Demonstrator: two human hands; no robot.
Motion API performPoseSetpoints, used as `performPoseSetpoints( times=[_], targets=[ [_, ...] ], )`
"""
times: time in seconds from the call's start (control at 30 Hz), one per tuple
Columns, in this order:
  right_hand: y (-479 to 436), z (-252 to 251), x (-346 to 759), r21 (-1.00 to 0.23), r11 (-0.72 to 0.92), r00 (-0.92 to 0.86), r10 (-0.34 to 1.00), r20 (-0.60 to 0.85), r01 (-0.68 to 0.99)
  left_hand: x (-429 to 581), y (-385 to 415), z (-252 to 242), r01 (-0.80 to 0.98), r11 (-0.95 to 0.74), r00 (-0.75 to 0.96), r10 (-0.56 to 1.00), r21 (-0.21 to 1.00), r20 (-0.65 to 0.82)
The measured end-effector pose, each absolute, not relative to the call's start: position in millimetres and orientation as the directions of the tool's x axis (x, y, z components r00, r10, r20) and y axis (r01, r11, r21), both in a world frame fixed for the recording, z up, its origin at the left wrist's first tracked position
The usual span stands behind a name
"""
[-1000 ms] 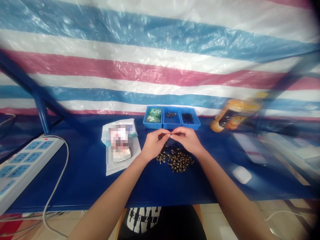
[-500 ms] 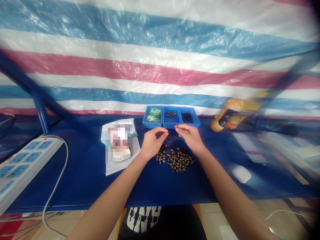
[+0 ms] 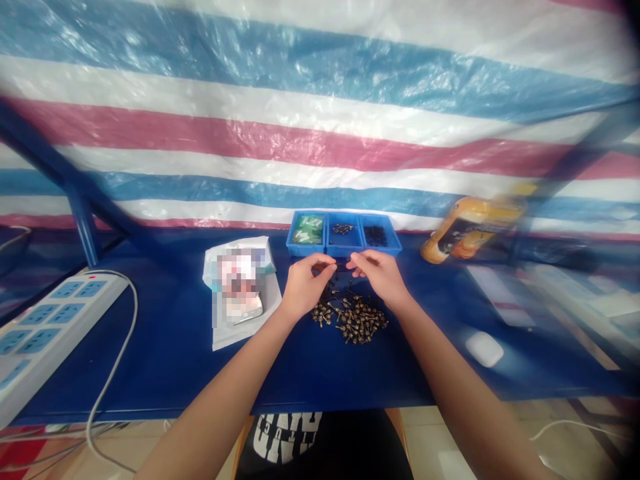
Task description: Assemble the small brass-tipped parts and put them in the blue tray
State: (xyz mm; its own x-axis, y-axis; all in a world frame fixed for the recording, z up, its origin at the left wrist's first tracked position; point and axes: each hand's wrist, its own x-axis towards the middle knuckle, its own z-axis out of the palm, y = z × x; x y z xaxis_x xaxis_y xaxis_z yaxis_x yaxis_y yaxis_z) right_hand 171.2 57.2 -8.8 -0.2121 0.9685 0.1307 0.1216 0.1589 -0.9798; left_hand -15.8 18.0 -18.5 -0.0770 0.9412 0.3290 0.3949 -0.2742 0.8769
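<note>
A heap of small brass-coloured screws or fittings (image 3: 353, 319) lies on the blue table (image 3: 165, 347). Just above its far edge, my left hand (image 3: 305, 285) and my right hand (image 3: 380, 275) nearly meet, both with fingers pinched. A tiny dark part (image 3: 341, 265) sits between the fingertips, too small to name. Right behind the hands stands a blue tray (image 3: 343, 248) with three compartments: green-white pieces on the left, small metal bits in the middle, black bits on the right.
A white bag with a phone on it (image 3: 240, 293) lies left of the heap. A power strip (image 3: 47, 327) with its cable runs along the left edge. An orange bottle (image 3: 470, 230) lies at the back right, a white earbud case (image 3: 483, 349) nearer. Striped tarpaulin hangs behind.
The hands were joined over the heap, then parted as my right hand reached toward the tray. My right hand has now come back close to my left.
</note>
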Motion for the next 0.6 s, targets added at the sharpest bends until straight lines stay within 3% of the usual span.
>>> performPoseSetpoints(
  times=[0.3,0.43,0.6],
  targets=[
    [60.1,-14.4,174.7,-0.956,0.137,-0.166,0.981,0.096,0.258,-16.0,17.7,-17.9,0.411,-0.267,-0.082,0.942,0.872,0.327],
    [61.4,-14.5,174.9,-0.984,0.109,-0.118,0.989,0.093,0.143,-16.0,18.3,-18.8,0.418,-0.27,-0.08,0.94,0.868,0.331],
    [63.9,-9.2,176.4,-0.99,0.063,0.092,0.994,0.051,-0.126,-16.1,18.7,-19.3,0.422,-0.263,-0.087,0.941,0.868,0.327]
  ],
)
